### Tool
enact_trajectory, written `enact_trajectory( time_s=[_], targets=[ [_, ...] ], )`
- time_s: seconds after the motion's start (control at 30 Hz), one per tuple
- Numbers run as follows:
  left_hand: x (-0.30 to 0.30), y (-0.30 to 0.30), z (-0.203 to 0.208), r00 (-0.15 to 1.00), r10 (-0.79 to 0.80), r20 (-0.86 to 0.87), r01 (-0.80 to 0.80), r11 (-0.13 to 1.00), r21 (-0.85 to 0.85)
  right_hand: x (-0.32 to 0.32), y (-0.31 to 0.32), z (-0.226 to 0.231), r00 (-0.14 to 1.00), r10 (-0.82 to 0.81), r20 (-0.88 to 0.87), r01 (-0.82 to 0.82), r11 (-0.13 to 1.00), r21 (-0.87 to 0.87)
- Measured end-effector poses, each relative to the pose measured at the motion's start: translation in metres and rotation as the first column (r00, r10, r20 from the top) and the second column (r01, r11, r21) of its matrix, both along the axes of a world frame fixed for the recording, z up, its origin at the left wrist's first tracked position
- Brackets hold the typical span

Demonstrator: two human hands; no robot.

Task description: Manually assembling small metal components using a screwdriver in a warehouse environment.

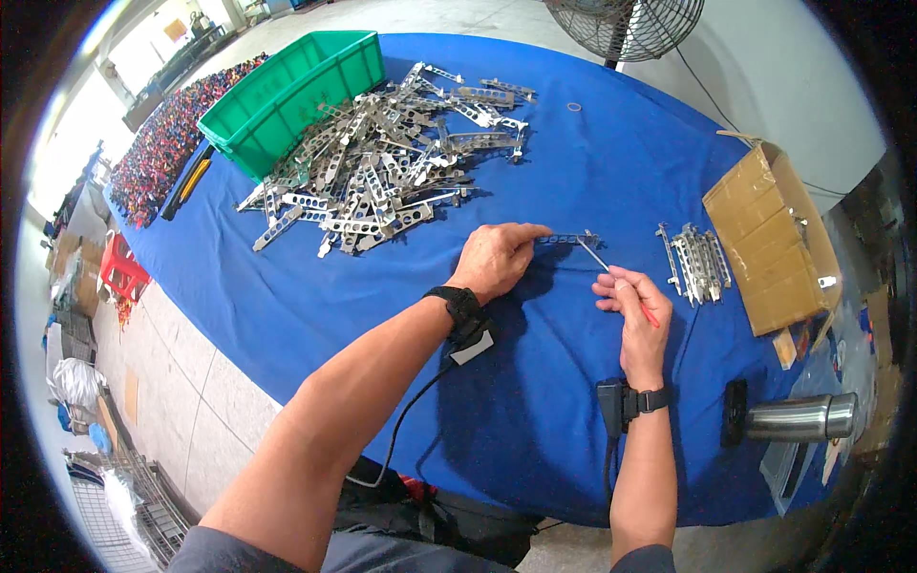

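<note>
My left hand [494, 261] is closed on the left end of a perforated metal strip [571, 239], which lies low over the blue cloth. In my right hand [634, 304] is a thin metal rod tool with a red handle [650, 316]; its tip reaches the strip's right end. The exact kind of tool is too small to make out. To the left spreads a large heap of similar perforated metal strips [373, 177]. A neat row of such strips [699, 265] lies to the right of my right hand.
A green plastic crate [287, 95] stands behind the heap, with a yellow-and-black tool [194, 181] beside it. On the right are a cardboard box [769, 239] and a steel flask [802, 417]. A fan [626, 24] stands beyond the far edge; a small ring [573, 107] lies on the cloth.
</note>
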State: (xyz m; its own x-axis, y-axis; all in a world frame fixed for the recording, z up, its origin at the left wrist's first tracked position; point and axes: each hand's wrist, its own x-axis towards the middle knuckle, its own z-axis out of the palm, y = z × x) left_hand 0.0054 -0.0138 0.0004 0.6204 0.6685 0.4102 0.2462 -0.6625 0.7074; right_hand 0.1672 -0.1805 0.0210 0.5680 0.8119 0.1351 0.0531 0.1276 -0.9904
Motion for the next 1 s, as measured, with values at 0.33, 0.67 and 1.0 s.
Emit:
enact_trajectory(
  time_s=[0.33,0.67,1.0],
  targets=[
    [0.000,0.001,0.000,1.000,0.000,-0.016,0.001,1.000,0.023,0.006,0.000,-0.006,1.000,-0.027,0.007,0.027,1.000,-0.014],
    [0.002,-0.003,0.004,1.000,-0.016,-0.021,0.015,0.999,-0.037,0.009,-0.003,-0.004,0.998,-0.055,0.009,0.055,0.999,-0.001],
    [0.002,-0.001,0.000,0.999,-0.014,-0.038,0.015,0.999,0.042,0.007,-0.002,-0.005,0.999,-0.007,-0.048,0.007,1.000,-0.001]
  ],
)
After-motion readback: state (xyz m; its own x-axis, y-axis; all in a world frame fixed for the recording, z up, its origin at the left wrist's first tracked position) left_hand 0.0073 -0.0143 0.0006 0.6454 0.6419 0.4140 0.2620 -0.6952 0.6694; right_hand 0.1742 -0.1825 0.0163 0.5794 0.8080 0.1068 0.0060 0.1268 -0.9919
